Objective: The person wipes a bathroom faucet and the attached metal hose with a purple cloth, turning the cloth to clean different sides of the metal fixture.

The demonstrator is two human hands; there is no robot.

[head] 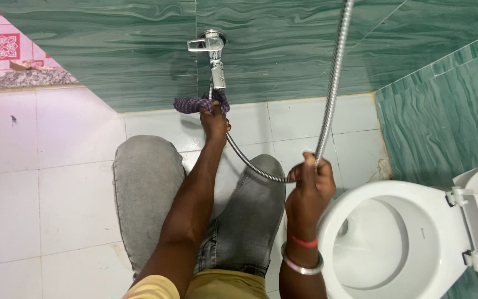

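Left hand (215, 123), white floor tiles (45, 182), green wall (283, 50).

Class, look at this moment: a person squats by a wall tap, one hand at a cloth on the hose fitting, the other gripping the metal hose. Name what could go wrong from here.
1. The left hand presses the purple cloth just under the tap; it could slip off the fitting.
2. The right hand bends the metal hose into a tight loop, which may kink.
3. The open toilet bowl sits close; the cloth could drop in.

Bright, even light; soft shadows under the tap (212, 44); sharp focus, slight wide-angle bending at the edges
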